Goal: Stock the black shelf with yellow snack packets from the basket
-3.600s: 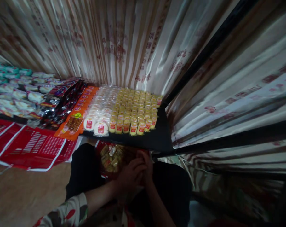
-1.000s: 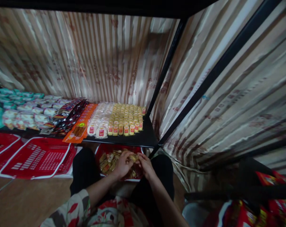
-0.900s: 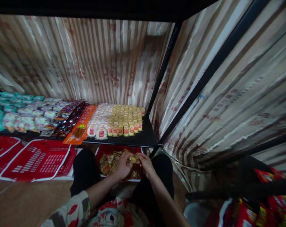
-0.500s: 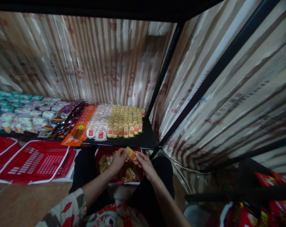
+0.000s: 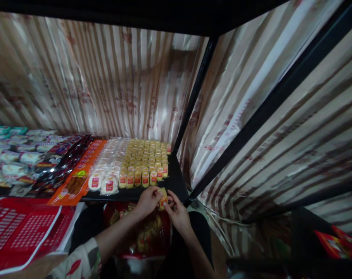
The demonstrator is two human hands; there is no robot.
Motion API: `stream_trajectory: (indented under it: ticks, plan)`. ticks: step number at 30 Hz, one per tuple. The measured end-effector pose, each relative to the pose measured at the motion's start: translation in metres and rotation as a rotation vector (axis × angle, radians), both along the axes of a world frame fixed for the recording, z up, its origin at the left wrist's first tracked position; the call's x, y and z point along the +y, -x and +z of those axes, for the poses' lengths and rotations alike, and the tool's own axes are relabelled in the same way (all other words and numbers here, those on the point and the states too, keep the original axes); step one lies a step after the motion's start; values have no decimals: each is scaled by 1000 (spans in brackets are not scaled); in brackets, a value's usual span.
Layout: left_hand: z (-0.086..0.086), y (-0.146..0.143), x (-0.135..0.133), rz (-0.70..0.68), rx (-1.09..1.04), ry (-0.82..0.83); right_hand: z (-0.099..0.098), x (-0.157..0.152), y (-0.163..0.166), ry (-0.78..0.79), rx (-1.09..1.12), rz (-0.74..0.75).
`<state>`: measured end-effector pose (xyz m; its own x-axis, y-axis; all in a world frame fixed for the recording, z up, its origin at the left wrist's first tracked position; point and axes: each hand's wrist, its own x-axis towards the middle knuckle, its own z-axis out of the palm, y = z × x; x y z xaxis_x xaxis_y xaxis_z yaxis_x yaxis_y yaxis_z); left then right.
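Note:
A small yellow snack packet [image 5: 163, 197] with a red and orange label is held upright between my two hands, near the shelf's front edge. My left hand [image 5: 148, 201] is closed on its left side, the fingertips at its upper part. From the right, my right hand [image 5: 178, 217] pinches the lower part with thumb and fingers. Just behind stand rows of similar yellow packets [image 5: 138, 179] on the black shelf [image 5: 177, 182]. Below my forearms, a red basket [image 5: 168, 236] between my knees holds more yellowish wrapped packets [image 5: 145, 234], partly hidden.
Left of the yellow rows lie clear packs with white contents [image 5: 109, 185], an orange bag [image 5: 73, 186], dark bags [image 5: 61, 159] and white packets [image 5: 9, 172]. A red basket [image 5: 21, 228] is at lower left. Black posts [image 5: 197, 95] and a striped curtain [image 5: 129, 77] enclose the shelf.
The packet has turned from slanted to nearly upright and is closer to the shelf edge. My view has shifted right and closer to the shelf. Both hands still hold the packet.

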<state>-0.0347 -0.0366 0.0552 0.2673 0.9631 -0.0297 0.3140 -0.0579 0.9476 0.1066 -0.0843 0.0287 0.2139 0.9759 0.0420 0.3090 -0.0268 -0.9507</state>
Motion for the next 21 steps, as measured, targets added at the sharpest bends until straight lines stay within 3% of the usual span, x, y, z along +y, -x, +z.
stream_trajectory:
  ticks: [5,9,12,18,21]
  plan:
    - [25,-24,38,-78,77,-111,9,30,-15,-73,-19,-86]
    - [40,-46,69,-22,90,-164,22,61,-23,-134,-158,-262]
    - [48,-63,93,20,54,-157,28,92,-29,-164,-128,-290]
    - [62,-91,141,48,181,-213,20,170,-44,-242,-98,-351]
    - [64,-100,156,41,307,-323,13,204,-50,-267,-89,-358]
